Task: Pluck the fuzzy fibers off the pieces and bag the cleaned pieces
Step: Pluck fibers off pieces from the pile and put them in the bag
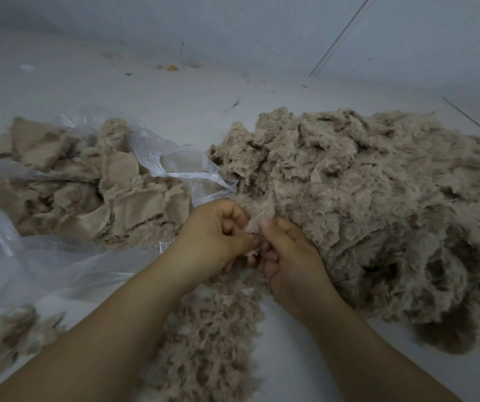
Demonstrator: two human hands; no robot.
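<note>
Pinching small fuzzy piece (254, 224) between both hands: left hand (214, 233) fingers curled, right hand (289, 256) fingers gripping.

- Dim, cool, bluish light with no hard shadows
- Deep dark hollows in the fuzzy pile (378, 198), darkest at its near right end
- White glare streaks on the clear plastic bag (175, 166) left of the pile
- Fluff below the pile at the bottom edge is smeared and blurred
- Wall lines above and right of the pile slant with wide-angle distortion
- Corners darken slightly
</note>
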